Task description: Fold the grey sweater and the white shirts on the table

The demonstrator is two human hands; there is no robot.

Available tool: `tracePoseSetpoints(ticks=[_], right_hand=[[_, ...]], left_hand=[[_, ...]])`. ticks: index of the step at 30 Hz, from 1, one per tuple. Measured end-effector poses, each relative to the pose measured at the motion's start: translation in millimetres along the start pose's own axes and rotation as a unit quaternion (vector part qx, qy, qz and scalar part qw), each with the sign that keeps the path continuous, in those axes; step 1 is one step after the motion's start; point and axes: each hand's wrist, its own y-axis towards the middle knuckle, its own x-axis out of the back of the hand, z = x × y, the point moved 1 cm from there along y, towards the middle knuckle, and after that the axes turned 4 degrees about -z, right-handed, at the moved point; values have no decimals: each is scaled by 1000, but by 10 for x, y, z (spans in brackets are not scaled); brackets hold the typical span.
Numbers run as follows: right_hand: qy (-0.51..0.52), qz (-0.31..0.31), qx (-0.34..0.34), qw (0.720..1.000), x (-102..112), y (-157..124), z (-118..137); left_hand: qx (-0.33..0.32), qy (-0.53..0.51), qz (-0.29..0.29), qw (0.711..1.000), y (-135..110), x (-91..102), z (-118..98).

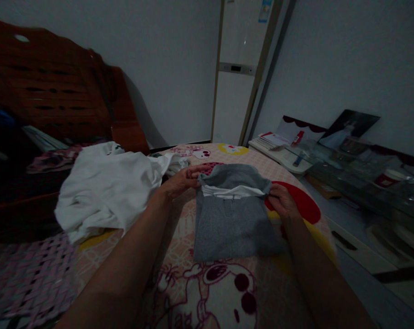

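So, cartoon-print cloth [223,297] nearest, grey garment [232,228] lying folded on it; L hand [182,180] & R hand [282,201] each grip one side of its far part, white strip [230,191] showing btwn. White garment [107,187] bunched to L, nr wooden seat back [52,87]. Tall white unit [234,100] at back, by wall [172,68].
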Motion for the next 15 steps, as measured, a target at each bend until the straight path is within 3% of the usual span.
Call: tracePoseSetpoints(ticks=[4, 6, 10, 15], right_hand=[[-46, 113, -60, 991, 96, -115, 117], [-75, 154, -85, 982, 100, -156, 173], [-127, 173, -89, 973, 39, -183, 247], [-150, 105, -59, 981, 47, -172, 294]], left_hand=[[68, 146, 182, 970, -183, -18, -73], [60, 229, 230, 944, -243, -79, -57], [19, 339, 202, 918, -336, -238, -57], [-44, 425, 203, 881, -468, -422, -126]])
